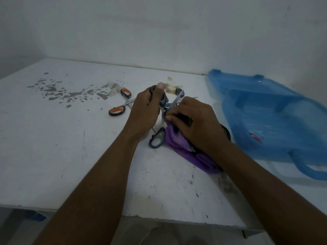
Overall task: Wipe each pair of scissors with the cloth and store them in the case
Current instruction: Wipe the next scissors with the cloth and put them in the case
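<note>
1. Blue-grey scissors (157,137) are held just above the table (70,156), in the middle of the view, between the two hands. Their handles are spread: one loop hangs low, close to the table top, and the other sits inside the left grip. A bare blade sticks up and to the right past the fingers
2. The left grip (146,110), a bare hand, is clenched round the upper handle of the blue-grey scissors, with the thumb raised on top
3. The right grip (192,124) has its fingers curled, pinching the purple cloth (182,144) against the scissors near the pivot. The rest of the cloth trails down under the wrist and lies bunched on the table
4. The orange-handled scissors (120,103) lie flat on the table with handles and blades apart, to the left of the left grip and not touching it
5. A further blue handle (179,90) shows behind the hands; I cannot tell whether it belongs to a separate pair
6. The case (274,112), translucent blue plastic, lies open on the right side of the table, near the right forearm, with its carry handle at the near end. A small red thing (255,137) lies inside, too blurred to identify
7. Grey splotches (53,91) mark the far left of the table, and a brown stain (170,79) lies beyond the hands, near the wall
</note>
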